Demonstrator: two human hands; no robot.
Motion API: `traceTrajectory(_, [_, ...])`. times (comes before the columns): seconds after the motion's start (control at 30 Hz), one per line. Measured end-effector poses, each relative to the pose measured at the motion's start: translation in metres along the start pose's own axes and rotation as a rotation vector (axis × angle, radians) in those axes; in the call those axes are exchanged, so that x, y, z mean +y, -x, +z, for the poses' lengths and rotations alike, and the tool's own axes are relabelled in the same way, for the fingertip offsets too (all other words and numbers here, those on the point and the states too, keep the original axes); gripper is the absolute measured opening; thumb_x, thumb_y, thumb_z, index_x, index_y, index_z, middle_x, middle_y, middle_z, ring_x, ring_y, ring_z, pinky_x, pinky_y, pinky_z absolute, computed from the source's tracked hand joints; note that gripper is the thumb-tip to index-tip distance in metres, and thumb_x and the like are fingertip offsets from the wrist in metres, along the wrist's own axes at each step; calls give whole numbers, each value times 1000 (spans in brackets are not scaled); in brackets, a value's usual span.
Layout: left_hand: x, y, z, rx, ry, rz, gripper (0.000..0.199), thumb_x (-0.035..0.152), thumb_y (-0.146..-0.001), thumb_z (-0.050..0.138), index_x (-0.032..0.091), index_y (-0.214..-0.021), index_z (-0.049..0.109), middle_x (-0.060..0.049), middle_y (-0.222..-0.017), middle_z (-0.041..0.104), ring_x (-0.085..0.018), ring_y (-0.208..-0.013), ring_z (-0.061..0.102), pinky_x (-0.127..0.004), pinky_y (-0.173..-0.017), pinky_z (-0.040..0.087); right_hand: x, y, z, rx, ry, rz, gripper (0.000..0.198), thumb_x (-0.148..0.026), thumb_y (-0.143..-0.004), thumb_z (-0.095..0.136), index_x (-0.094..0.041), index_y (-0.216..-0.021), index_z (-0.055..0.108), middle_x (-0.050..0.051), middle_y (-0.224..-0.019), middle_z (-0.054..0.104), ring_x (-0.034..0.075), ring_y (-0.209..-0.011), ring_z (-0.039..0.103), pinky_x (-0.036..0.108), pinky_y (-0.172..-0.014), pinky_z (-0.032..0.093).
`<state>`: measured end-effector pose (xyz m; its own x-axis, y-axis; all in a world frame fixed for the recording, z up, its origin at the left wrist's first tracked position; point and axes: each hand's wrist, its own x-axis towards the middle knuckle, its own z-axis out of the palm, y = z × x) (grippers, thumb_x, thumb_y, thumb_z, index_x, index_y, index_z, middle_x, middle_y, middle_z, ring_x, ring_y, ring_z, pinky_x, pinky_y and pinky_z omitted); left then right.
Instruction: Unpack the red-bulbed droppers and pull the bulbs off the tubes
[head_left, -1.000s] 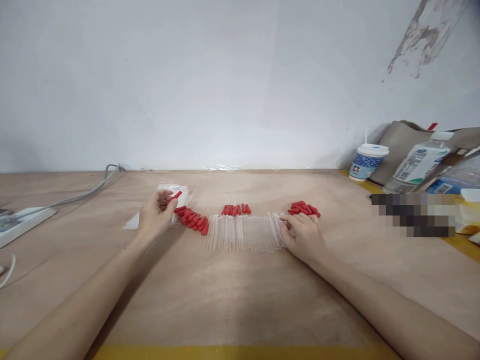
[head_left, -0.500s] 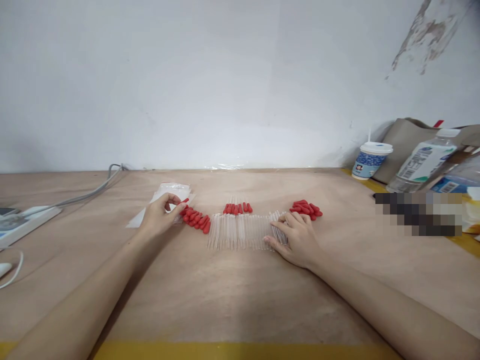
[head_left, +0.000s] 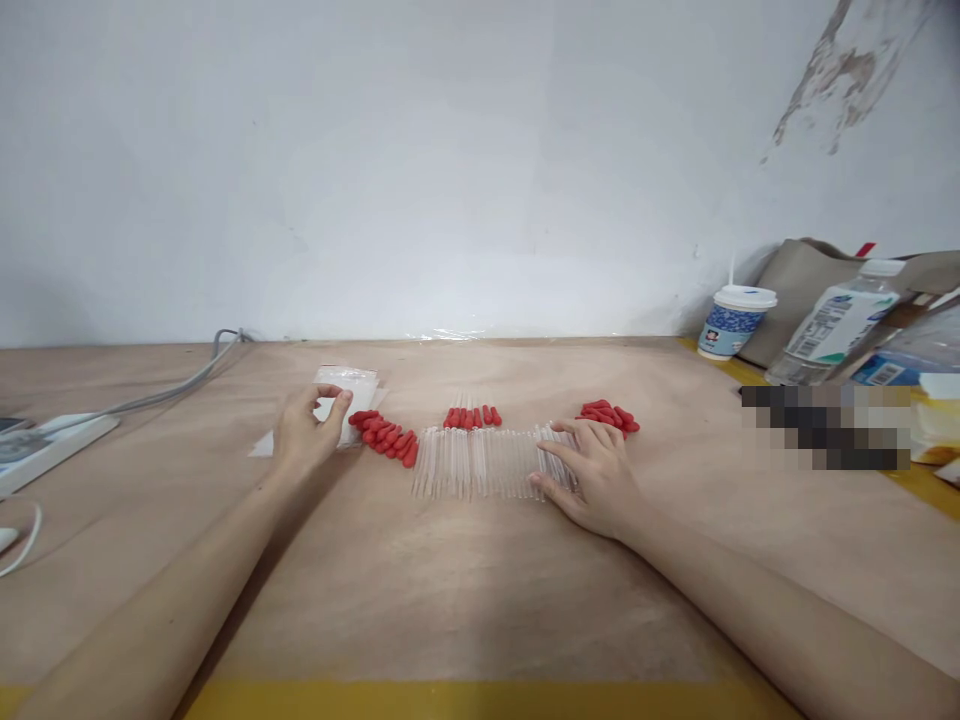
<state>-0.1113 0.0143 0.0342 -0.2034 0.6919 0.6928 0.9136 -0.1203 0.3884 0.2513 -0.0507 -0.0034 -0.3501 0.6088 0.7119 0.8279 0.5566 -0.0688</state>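
My left hand (head_left: 306, 428) is above the clear plastic bags (head_left: 358, 382), its thumb and forefinger curved round with nothing visible between them. Just right of it lies a slanting row of red rubber bulbs (head_left: 384, 437). Glass dropper tubes (head_left: 480, 465) lie side by side in a wide row in the middle, tapered ends towards me. At the right end of that row rests my right hand (head_left: 596, 478), open, thumb and forefinger apart over the tubes. Behind the row are several tubes fitted with red bulbs (head_left: 471, 417). Another pile of red bulbs (head_left: 609, 414) sits behind my right hand.
On the right stand a paper cup with a straw (head_left: 735, 325), a plastic bottle (head_left: 836, 325) and a grey bag (head_left: 780, 270). A blurred-out patch (head_left: 825, 428) hides something there. A power strip (head_left: 60, 450) with a grey cable (head_left: 169, 393) lies left. The wall (head_left: 480, 180) bounds the table behind.
My left hand has let go of a red bulb at the far end of the left row and drawn back slightly left. My right hand stays on the tubes. The view has shifted slightly.
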Motion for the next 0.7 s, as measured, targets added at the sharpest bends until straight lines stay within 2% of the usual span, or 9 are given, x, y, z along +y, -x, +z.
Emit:
traceTrajectory(0.07, [9,2,-2,107,-23,123,24,40,-78,50,19,-77,60,-3,-75,60,-21,-78,52,-34,-78,39,2,1,0,-6,-4,-14,24,-37,-79,53,-21,-93,64,10,-108,55,24,-97,48,42,-84,31])
traceTrajectory(0.13, [23,7,-4,119,0,273,18,35,-77,51,19,-76,60,-3,-79,61,-20,-80,53,-35,-83,38,4,1,0,-18,-8,-25,22,-36,-79,53,-22,-92,64,10,-108,55,24,-97,48,42,-83,32])
traceTrajectory(0.2, [42,14,-4,35,36,410,12,28,-76,52,19,-76,60,-4,-86,61,-20,-87,53,-34,-85,38,6,1,0,-26,-14,-28,22,-37,-79,53,-22,-92,64,9,-107,55,24,-97,48,42,-83,32])
traceTrajectory(0.3, [73,23,1,-187,-14,539,12,20,-75,49,20,-77,61,-4,-94,59,-21,-93,50,-35,-84,38,8,2,0,-23,-23,-17,24,-39,-79,54,-22,-92,64,9,-107,55,24,-97,48,42,-83,33])
traceTrajectory(0.37, [89,24,8,-301,-62,531,12,25,-74,51,20,-77,62,-5,-96,57,-23,-94,50,-36,-82,39,10,2,0,-12,-25,-4,23,-39,-79,54,-22,-91,65,9,-107,55,24,-97,48,42,-84,33])
traceTrajectory(0.47, [103,18,23,-386,-118,410,20,39,-73,55,21,-72,64,-6,-96,57,-26,-97,48,-41,-85,37,12,2,-1,3,-17,11,23,-39,-79,54,-22,-90,65,9,-106,55,24,-96,48,42,-84,33])
traceTrajectory(0.57, [107,9,35,-445,-133,302,27,47,-72,55,23,-69,65,-5,-98,57,-27,-101,47,-43,-88,34,15,2,-1,22,-15,23,22,-38,-80,54,-22,-90,65,9,-106,55,23,-96,48,41,-83,34])
traceTrajectory(0.7, [107,4,44,-523,-121,248,29,52,-68,57,24,-68,66,-4,-103,57,-27,-105,46,-44,-91,32,18,1,-2,51,-21,49,21,-37,-81,52,-22,-88,65,8,-104,56,22,-95,49,40,-84,34])
